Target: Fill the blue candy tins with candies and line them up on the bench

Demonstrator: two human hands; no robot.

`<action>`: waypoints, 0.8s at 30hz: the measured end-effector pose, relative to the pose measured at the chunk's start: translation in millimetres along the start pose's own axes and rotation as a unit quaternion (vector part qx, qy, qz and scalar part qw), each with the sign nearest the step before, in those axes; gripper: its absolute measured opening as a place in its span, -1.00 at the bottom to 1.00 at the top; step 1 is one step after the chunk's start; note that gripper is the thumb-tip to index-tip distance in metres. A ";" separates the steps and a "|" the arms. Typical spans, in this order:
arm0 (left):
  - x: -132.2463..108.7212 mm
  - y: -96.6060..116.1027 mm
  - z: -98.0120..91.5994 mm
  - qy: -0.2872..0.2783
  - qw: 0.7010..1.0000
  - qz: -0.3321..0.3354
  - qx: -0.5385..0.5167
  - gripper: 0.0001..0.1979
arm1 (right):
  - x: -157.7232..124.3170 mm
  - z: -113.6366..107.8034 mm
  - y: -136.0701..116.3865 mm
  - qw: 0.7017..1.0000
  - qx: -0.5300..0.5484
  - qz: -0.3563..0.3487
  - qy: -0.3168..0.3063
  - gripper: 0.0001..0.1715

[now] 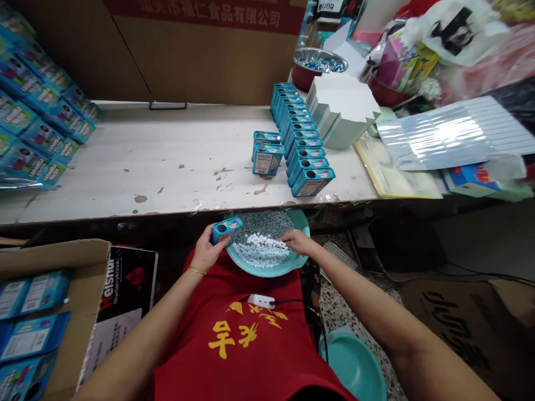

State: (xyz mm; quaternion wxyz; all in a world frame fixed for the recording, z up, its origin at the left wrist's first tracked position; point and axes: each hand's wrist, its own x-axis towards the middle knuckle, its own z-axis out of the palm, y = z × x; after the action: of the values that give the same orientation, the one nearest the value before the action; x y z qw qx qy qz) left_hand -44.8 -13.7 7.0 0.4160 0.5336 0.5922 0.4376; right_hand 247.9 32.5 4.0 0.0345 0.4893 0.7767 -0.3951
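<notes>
My left hand (pixel 204 253) is closed around a small blue box (pixel 227 227), tilted with its dark round opening facing up, at the left rim of a turquoise basin (pixel 270 272). Small white pellets (pixel 267 223), like mints, fill much of the basin, which sits at my lap under the table edge. Over them, my right hand (pixel 299 243) grips a scoop (pixel 267 241) heaped with pellets. Its shape is mostly hidden by the load. On the table, two similar boxes (pixel 267 160) stand in front of me, beside a long row of them (pixel 307 161).
Wrapped blue packs (pixel 37 106) are stacked at left. A carton (pixel 90 278) with more boxes stands at lower left. White card stacks (pixel 345 108), a metal bowl (pixel 320 58) and plastic sheets (pixel 451 133) lie at right. A white power strip (pixel 261 301) rests on my lap.
</notes>
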 end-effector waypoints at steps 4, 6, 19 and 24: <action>5.0 -3.2 9.3 -0.009 0.998 0.039 0.051 -0.58 | -19.8 -38.8 -20.4 0.994 0.104 -0.013 0.014 -0.62; 7.8 -5.7 15.5 -0.020 0.994 0.072 0.084 -0.60 | -24.5 -54.0 -34.6 0.994 0.106 -0.027 0.014 -0.64; 10.7 -4.4 33.8 -0.057 0.971 0.135 0.189 -0.61 | -12.8 -103.5 -122.5 0.984 -0.175 -0.018 -0.038 -0.69; 10.4 -5.4 34.6 -0.044 0.977 0.129 0.164 -0.63 | -25.3 -110.9 -133.3 0.976 -0.213 -0.026 -0.036 -0.69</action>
State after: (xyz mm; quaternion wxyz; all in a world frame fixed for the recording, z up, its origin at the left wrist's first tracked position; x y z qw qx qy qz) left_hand -13.9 -1.0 -7.8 0.2885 0.6857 0.5627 0.3605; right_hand 193.0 57.9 168.5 0.1557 0.4354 0.8538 -0.2390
